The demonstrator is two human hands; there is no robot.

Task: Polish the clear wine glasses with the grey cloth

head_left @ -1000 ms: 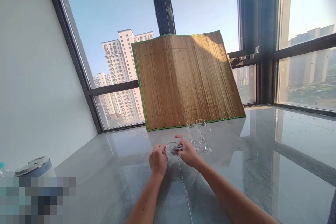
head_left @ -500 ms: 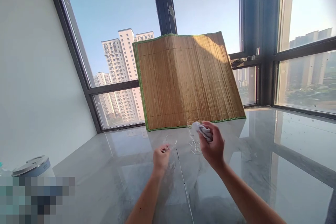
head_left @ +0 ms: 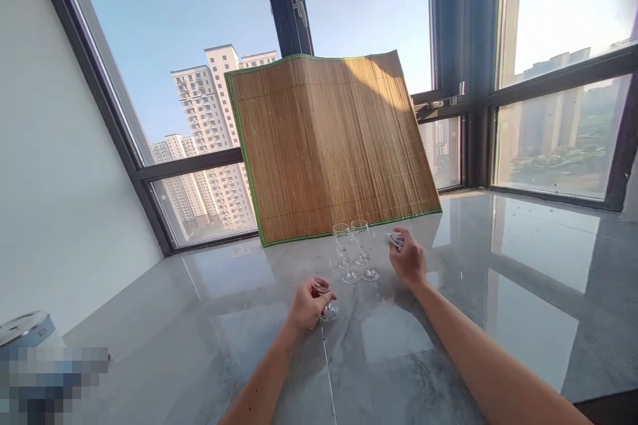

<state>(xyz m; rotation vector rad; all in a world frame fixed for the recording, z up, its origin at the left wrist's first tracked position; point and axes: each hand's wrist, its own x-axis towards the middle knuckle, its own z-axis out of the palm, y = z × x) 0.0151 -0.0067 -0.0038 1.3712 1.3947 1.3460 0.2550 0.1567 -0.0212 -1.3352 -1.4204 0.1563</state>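
Observation:
My left hand (head_left: 312, 305) is closed around a clear stemmed glass, whose round foot (head_left: 329, 313) shows below my fingers, close to the stone surface; whether it touches I cannot tell. The upper part of that glass is faint. In my right hand (head_left: 409, 262) a white cloth (head_left: 396, 240) is bunched between the fingers, right of the other glasses. Several clear stemmed glasses stand upright close together between my hands, among them a front glass (head_left: 351, 275) and another beside it (head_left: 370, 273); their outlines overlap.
A bamboo mat (head_left: 329, 146) with green edging leans against the window behind the glasses. Dark window frames (head_left: 476, 80) meet at the right corner. A lidded paper cup (head_left: 30, 332) is at the lower left by the white wall. The grey surface (head_left: 423, 372) is glossy and reflective.
My left hand has lowered the glass toward the surface and nearer to me. My right hand with the cloth has moved away from the standing glasses, which now show more. The view has shifted right.

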